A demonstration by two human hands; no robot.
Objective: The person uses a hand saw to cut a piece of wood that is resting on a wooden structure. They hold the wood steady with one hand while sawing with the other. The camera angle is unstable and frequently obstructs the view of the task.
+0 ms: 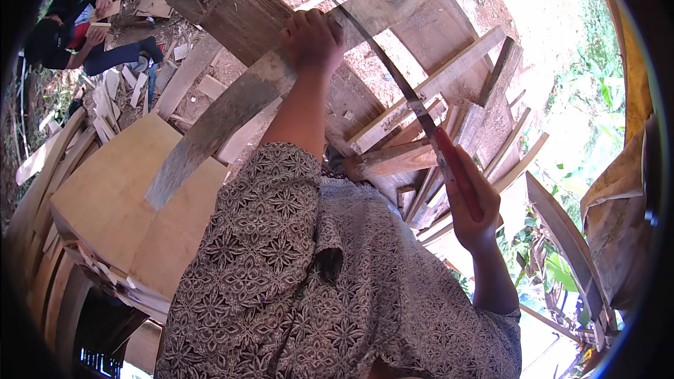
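Note:
My left hand [314, 41] is closed over a long grey plank [232, 109], its fingers curled at the far edge. The plank slants from the lower left to the upper right, across a wide brown board [242, 10]. In my right hand [477, 207] is a handsaw with a red handle [456, 175], gripped firmly. Its narrow dark blade [393, 70] runs up and left over the plank, just right of my left hand. The blade's tip reaches the plank's far edge; whether its teeth are in the wood I cannot tell.
Loose planks and offcuts [463, 123] lie piled in front of me. A pale plywood box [116, 179] stands at left. At the far left another person [70, 21] sits among wood scraps, hands on a wooden piece. A brown sheet [618, 217] hangs at right.

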